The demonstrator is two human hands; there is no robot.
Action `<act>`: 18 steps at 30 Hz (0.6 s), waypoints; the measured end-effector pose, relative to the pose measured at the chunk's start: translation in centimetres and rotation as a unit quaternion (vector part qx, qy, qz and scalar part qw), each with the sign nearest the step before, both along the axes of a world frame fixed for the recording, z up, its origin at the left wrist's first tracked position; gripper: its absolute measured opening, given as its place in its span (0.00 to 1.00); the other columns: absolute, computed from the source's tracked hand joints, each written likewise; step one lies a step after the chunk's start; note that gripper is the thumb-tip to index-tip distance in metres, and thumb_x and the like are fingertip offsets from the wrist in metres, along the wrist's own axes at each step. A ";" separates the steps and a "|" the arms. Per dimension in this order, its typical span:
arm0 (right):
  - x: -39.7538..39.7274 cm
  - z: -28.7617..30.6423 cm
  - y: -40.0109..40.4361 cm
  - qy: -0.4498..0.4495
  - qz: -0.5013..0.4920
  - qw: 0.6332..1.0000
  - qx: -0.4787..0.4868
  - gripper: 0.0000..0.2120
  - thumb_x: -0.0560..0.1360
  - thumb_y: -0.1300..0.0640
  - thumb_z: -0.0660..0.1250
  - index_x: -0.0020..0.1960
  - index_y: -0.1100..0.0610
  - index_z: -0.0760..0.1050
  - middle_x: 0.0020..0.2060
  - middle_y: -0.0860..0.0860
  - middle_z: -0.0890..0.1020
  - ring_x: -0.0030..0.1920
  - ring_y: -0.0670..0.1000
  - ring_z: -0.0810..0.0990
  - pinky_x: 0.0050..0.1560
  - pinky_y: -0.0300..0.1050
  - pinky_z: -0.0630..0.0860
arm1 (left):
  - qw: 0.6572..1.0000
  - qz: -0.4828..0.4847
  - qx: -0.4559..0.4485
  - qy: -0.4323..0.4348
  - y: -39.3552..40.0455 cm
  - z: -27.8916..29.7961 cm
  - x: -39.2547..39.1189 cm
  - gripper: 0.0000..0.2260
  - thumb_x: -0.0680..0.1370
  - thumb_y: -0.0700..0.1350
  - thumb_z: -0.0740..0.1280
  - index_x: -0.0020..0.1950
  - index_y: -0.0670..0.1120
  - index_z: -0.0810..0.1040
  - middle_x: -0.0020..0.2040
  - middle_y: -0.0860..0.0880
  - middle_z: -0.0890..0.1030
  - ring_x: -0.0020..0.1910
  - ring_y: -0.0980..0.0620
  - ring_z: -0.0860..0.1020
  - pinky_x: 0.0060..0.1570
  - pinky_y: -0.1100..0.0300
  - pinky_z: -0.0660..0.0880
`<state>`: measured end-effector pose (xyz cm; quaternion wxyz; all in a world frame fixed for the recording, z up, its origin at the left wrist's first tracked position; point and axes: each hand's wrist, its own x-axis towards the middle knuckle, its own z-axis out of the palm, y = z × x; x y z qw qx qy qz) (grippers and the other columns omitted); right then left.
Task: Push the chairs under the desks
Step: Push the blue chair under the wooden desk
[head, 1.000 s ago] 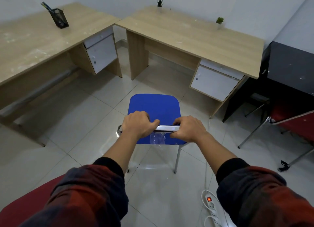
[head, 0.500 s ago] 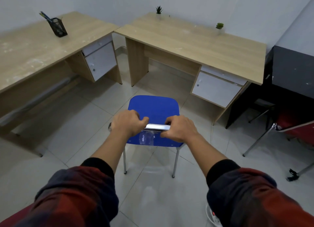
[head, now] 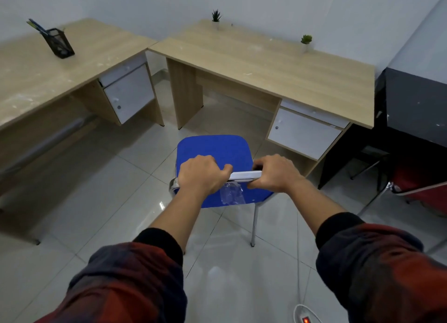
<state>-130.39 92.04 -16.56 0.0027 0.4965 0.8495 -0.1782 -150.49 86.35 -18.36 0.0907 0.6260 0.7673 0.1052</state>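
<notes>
1. Just short of the right-hand table, the blue chair now stands nearer the knee opening than it did a second ago; the seat's front edge has closed on the table's near edge but is not yet under it.
2. Both hands have stayed on the chair's chrome top rail through the approach: the left hand clenches the rail's left end and the right hand clenches its right end, each grip wrapped over the bar.
3. I judge the push to be about midway, with the opening between the table's side panel and its white drawer unit lying straight ahead of the chair.
4. Seat: rounded square, blue woven fabric; thin chrome tube legs; a scrap of clear plastic wrap hangs from the rail.
5. Table: pale wood-grain laminate, scuffed with white marks; the floor beside the chair is glossy grey tile, so the legs should slide easily.
</notes>
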 end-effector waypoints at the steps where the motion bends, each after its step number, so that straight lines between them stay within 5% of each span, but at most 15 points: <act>1: 0.1 0.0 0.4 -0.001 0.002 1.000 -0.002 0.15 0.69 0.43 0.74 0.51 0.50 0.81 0.39 0.45 0.81 0.38 0.46 0.78 0.37 0.40 0.74 | 1.000 0.000 0.001 -0.001 0.4 0.0 0.0 0.24 0.78 0.61 0.57 0.38 0.45 0.80 0.30 0.49 0.75 0.29 0.52 0.71 0.30 0.59 0.69; 6: 0.2 -0.1 2.2 -0.014 0.004 1.000 -0.013 0.14 0.69 0.43 0.73 0.48 0.51 0.81 0.38 0.46 0.81 0.37 0.49 0.80 0.40 0.45 0.79 | 1.000 0.002 0.003 0.004 1.5 0.1 0.6 0.24 0.78 0.61 0.56 0.35 0.46 0.77 0.29 0.50 0.72 0.28 0.52 0.69 0.30 0.58 0.68; 12: 1.1 0.3 4.6 -0.056 -0.006 0.998 0.007 0.10 0.69 0.42 0.72 0.41 0.46 0.77 0.34 0.45 0.79 0.35 0.49 0.79 0.34 0.41 0.73 | 1.000 0.010 0.005 -0.013 3.2 0.9 2.0 0.23 0.78 0.62 0.56 0.31 0.46 0.69 0.27 0.50 0.68 0.26 0.52 0.65 0.29 0.57 0.66; 18: -1.2 -0.1 6.0 -0.039 -0.003 0.999 0.013 0.15 0.68 0.39 0.71 0.48 0.48 0.80 0.38 0.46 0.81 0.37 0.49 0.80 0.37 0.43 0.76 | 1.000 0.009 -0.001 -0.012 5.5 0.7 -0.8 0.26 0.77 0.64 0.57 0.37 0.44 0.81 0.29 0.49 0.76 0.28 0.52 0.71 0.29 0.57 0.70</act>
